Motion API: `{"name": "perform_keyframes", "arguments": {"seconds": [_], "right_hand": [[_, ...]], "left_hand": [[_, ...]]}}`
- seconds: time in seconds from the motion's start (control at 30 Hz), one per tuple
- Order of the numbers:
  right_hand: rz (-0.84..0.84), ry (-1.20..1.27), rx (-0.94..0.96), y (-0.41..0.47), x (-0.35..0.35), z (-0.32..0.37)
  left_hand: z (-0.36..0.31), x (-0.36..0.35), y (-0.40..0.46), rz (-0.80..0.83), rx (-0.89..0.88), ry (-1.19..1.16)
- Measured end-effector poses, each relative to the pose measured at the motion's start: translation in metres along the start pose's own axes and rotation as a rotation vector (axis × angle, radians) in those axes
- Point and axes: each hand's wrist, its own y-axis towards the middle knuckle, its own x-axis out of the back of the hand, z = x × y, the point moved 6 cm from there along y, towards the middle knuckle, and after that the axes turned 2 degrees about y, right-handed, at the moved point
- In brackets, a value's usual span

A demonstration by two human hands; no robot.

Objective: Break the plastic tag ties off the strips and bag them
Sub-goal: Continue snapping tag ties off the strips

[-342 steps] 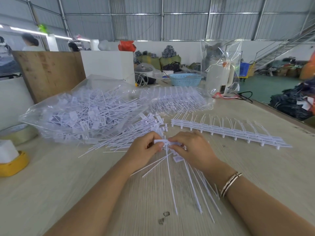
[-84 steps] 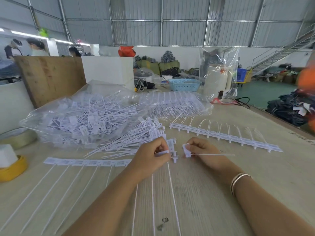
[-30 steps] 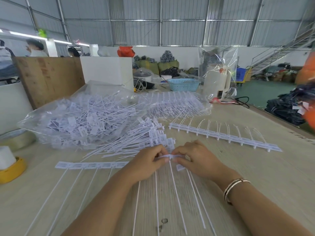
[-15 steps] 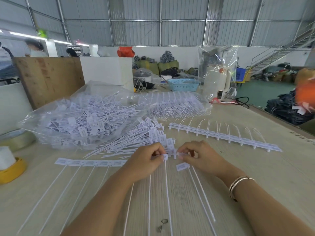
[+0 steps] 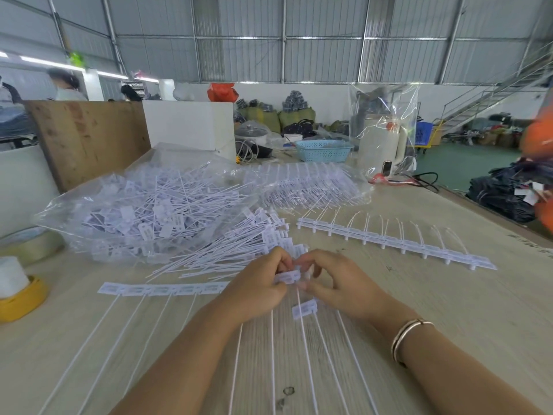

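Now hands closed together again, pinching strip.

Head cam, fwd + down, close over table.

Two hands, two strips, two bags and one basket are counted.

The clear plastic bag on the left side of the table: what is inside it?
The clear plastic bag holds a loose heap of white tag ties, heads and thin tails crossing every way. What lies at the bottom of the heap is covered.
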Motion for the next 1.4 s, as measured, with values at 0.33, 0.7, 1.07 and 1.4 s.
{"name": "perform_keyframes", "arguments": {"seconds": [0.33, 0.7, 1.07, 1.4], "right_hand": [[0.313, -0.128, -0.143, -0.012, -0.011, -0.019], [0.087, -0.254, -0.084, -0.006, 0.017, -0.021], [0.115, -0.044, -0.067, -0.002, -0.005, 0.003], [0.161, -0.214, -0.149, -0.001, -0.006, -0.005]], "left_hand": [[0.003, 0.004, -0.004, 0.003, 0.02, 0.166], [0.0, -0.001, -0.003, 0.026, -0.022, 0.09], [-0.005, -0.002, -0.001, -0.022, -0.043, 0.074], [0.015, -0.006, 0.003, 0.124, 0.07, 0.109]]}}
